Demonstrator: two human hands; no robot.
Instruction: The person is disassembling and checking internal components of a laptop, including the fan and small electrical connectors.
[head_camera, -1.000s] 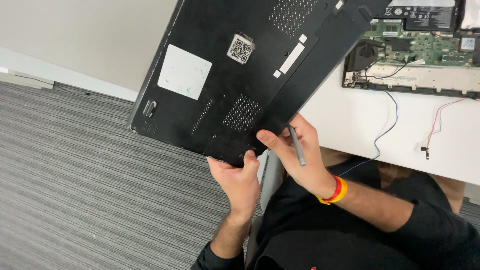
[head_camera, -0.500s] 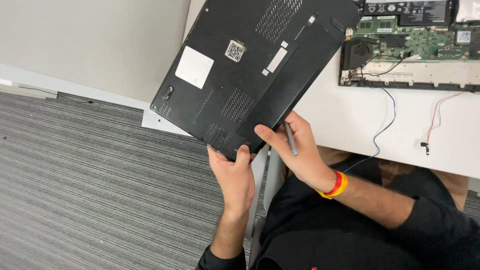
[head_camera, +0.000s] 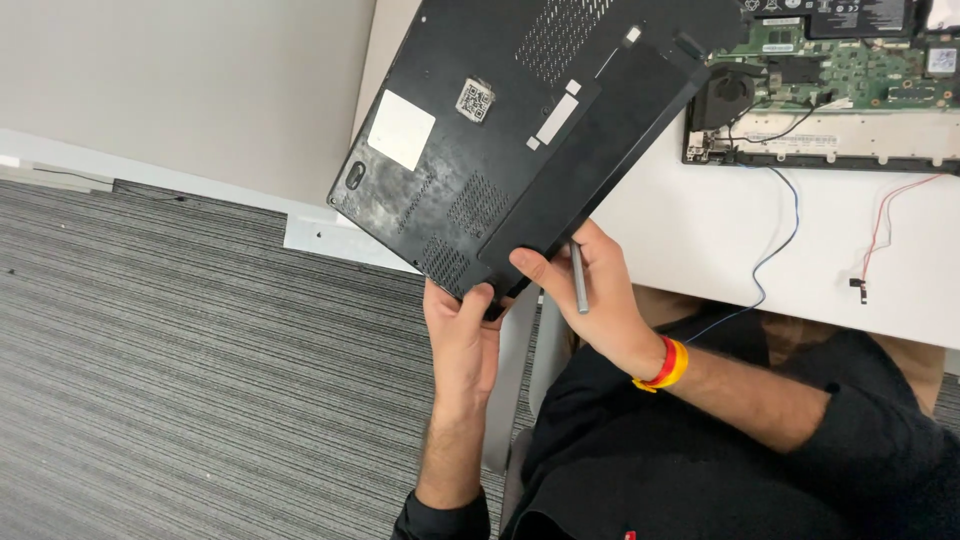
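Since prev frame, laptop bottom cover (head_camera: 520, 150) swung further up-right, toward opened laptop (head_camera: 830, 90) on white desk (head_camera: 700, 230). Held at near corner: left hand (head_camera: 462, 335) clamped on edge, right hand (head_camera: 590, 295) gripping beside it w/ thin grey tool (head_camera: 579, 278). Matte black plastic, vented, flat.

Person in dark clothes, bare forearms

Left hand (head_camera: 462, 335) and right hand (head_camera: 590, 295) bare, no gloves; black sleeves pushed up (left one bunched near the elbow); red-and-yellow wristband (head_camera: 664, 364) on right wrist; black top, small red mark at hem.
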